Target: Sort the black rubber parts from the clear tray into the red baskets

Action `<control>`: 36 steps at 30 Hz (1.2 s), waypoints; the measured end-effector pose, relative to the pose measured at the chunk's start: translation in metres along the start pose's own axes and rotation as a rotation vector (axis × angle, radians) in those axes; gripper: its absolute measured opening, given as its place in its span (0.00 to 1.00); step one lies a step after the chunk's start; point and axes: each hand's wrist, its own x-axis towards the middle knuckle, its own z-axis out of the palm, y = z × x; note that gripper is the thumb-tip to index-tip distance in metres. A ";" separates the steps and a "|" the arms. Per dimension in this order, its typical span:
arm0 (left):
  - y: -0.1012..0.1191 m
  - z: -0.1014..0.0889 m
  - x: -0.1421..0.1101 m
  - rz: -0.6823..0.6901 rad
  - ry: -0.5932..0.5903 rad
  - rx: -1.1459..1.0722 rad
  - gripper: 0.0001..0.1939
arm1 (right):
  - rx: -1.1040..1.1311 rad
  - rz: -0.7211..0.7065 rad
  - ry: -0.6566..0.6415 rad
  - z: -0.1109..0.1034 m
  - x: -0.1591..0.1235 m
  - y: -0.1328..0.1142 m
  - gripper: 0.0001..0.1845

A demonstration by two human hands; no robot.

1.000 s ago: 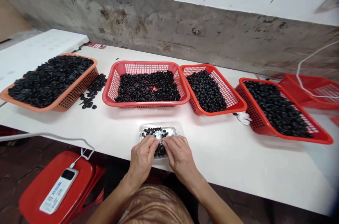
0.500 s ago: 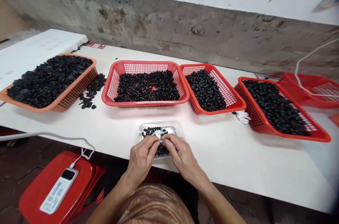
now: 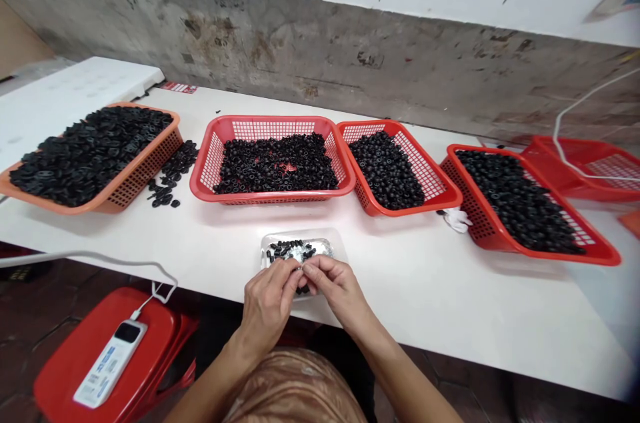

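Note:
Both hands meet over the near part of a small clear plastic tray (image 3: 340,244). My left hand (image 3: 270,289) is closed, its thumb and forefinger pinched at a tiny piece. My right hand (image 3: 335,283) is closed too, its fingertips touching those of the left. What sits between the fingertips is too small and too covered to name. In the tray lie small black parts (image 3: 285,249) and a patch of small shiny silvery pieces (image 3: 323,247). The hands hide the tray's near side.
An orange basket (image 3: 150,156) heaped with flat black parts stands left, with loose black parts (image 3: 173,169) beside it. Red baskets (image 3: 273,197) of black ring-like parts line the table's back. A power bank (image 3: 110,363) lies on a red stool (image 3: 60,369), cable attached.
The fingertips have shifted slightly and drawn closer together over the tray. My right hand's fingers have curled further in beneath the thumb. The baskets and tray stay in place.

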 end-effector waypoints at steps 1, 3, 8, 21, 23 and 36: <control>0.001 0.000 0.000 -0.022 -0.005 -0.009 0.07 | -0.074 -0.045 0.034 0.001 -0.002 0.000 0.14; 0.003 -0.002 0.001 -0.094 -0.039 -0.060 0.08 | -0.270 -0.195 0.126 0.002 -0.006 0.000 0.11; 0.005 -0.006 0.007 -0.251 -0.129 -0.178 0.15 | -0.501 -0.407 0.276 0.001 -0.010 -0.002 0.08; 0.005 0.000 0.007 -0.129 -0.110 -0.119 0.15 | -0.379 -0.375 0.177 -0.001 -0.004 0.004 0.07; 0.006 -0.002 0.009 -0.287 -0.210 -0.329 0.18 | -0.588 -0.658 0.256 -0.001 -0.004 0.007 0.08; 0.001 -0.012 0.019 -0.409 -0.138 -0.554 0.11 | -0.385 -0.301 0.372 -0.004 -0.009 0.002 0.10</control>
